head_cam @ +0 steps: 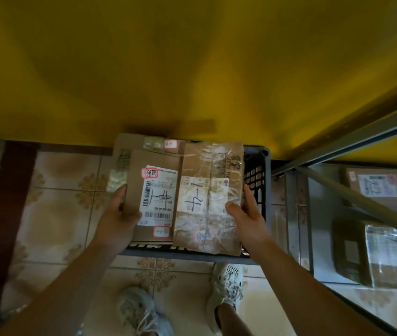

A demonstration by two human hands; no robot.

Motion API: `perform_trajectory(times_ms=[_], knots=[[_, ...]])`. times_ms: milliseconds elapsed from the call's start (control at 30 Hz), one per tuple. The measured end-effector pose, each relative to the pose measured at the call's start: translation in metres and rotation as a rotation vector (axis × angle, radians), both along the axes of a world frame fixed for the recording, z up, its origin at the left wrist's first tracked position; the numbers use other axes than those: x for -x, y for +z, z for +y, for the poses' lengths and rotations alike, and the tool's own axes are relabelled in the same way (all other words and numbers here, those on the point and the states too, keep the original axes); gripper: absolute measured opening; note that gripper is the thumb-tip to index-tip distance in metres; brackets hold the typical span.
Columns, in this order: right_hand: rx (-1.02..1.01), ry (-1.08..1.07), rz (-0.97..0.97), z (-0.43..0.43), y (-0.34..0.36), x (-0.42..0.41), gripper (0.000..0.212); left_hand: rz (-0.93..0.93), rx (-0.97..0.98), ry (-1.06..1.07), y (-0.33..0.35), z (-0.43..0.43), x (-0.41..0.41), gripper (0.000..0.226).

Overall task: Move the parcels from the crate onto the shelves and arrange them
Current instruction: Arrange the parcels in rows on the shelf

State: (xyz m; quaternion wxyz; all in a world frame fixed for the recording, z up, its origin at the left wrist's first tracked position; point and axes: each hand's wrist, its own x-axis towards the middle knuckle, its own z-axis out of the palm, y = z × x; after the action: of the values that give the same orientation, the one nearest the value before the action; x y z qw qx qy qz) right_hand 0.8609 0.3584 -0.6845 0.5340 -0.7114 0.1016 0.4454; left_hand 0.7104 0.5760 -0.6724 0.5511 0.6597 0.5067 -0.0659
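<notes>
In the head view, our left hand (120,214) gripped the left edge of a flat brown cardboard parcel with a white barcode label (155,197), thumb on top. Our right hand (247,214) gripped the right edge of a brown tape-wrapped parcel (208,202). The two parcels lay touching side by side over the dark grey plastic lattice crate (257,180), their long axes pointing away from us. The grey metal shelf (322,214) stood to our right, nearer the right hand, so we judged the carry should swing rightward.
</notes>
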Motion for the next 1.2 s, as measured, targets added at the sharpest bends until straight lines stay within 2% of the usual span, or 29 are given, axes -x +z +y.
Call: perform_trajectory(times_ms=[167,367,500,767,967,1200], knots=[[-0.059,0.041,-0.045,-0.006,0.063,-0.004,0.049,-0.118,-0.057,0.037,0.069,-0.002,-0.001,0.044],[-0.090,-0.036,-0.169,-0.010,0.186,0.010,0.050,-0.214,-0.079,0.058,0.193,0.000,0.014,0.046],[-0.143,-0.092,-0.257,-0.022,0.274,0.039,0.050,-0.303,-0.156,0.032,0.268,0.008,0.031,0.048],[-0.231,-0.304,-0.376,-0.060,0.421,0.132,0.044,-0.542,-0.155,-0.105,0.395,-0.005,0.074,0.046],[-0.232,-0.270,-0.580,-0.101,0.490,0.190,0.063,-0.652,-0.121,-0.105,0.459,-0.037,0.109,0.050],[-0.321,-0.303,-0.691,-0.187,0.531,0.256,0.075,-0.757,-0.160,-0.171,0.509,-0.122,0.178,0.063]])
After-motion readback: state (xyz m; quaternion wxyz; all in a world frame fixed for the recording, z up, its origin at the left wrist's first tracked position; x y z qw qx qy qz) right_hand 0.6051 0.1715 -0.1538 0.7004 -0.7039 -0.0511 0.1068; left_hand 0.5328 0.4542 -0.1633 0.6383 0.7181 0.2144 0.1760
